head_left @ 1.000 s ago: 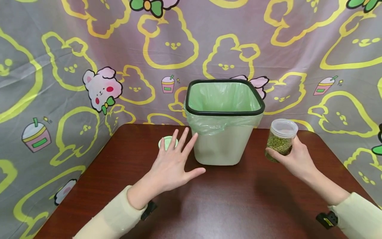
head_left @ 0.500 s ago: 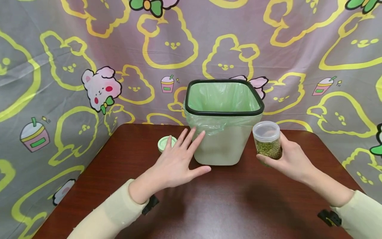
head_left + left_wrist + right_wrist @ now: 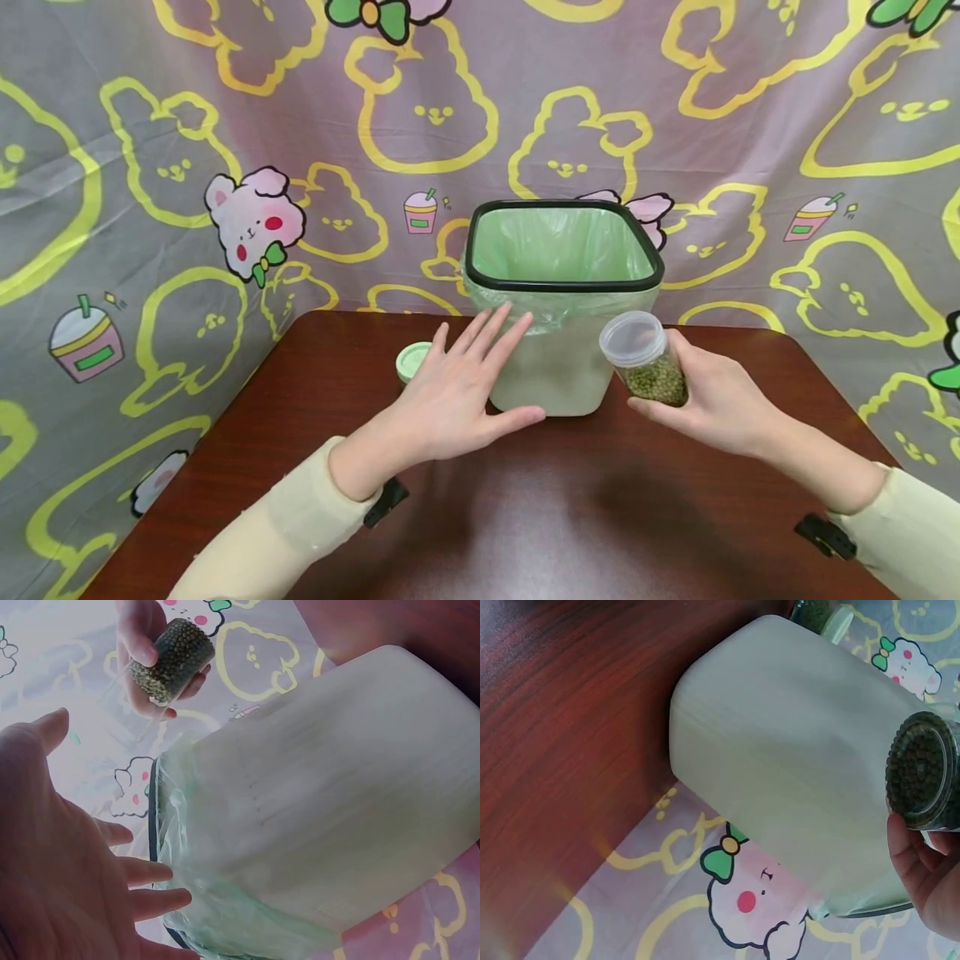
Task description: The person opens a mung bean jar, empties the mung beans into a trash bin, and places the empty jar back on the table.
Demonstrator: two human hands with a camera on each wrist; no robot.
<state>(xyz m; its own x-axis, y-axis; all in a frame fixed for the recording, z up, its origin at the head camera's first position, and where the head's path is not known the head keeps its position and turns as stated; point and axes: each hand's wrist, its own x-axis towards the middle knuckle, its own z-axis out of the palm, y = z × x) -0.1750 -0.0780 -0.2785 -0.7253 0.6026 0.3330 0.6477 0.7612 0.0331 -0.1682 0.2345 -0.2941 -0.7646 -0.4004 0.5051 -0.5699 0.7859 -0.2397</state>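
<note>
My right hand [image 3: 723, 404] grips a clear plastic jar [image 3: 654, 379] partly filled with small green beans, its pale translucent top leaning left. The jar is raised above the table, in front of the right side of a cream trash bin [image 3: 558, 379]. In the left wrist view the beans [image 3: 174, 664] show through the jar wall. My left hand [image 3: 453, 396] holds nothing; its fingers are spread, and in the head view they overlap the bin's left front. A light green bag [image 3: 562, 242] lines the bin, folded over under its black rim [image 3: 562, 286].
Partly hidden behind my left hand, a second jar with a green lid [image 3: 412, 360] stands left of the bin; the right wrist view shows this jar [image 3: 810, 613] too. A patterned curtain [image 3: 435, 83] hangs behind and beside the dark wooden table [image 3: 540, 517].
My right hand has carried the bean jar left toward the bin and tipped it leftward. My left hand has shifted slightly right and up, fingers still spread.
</note>
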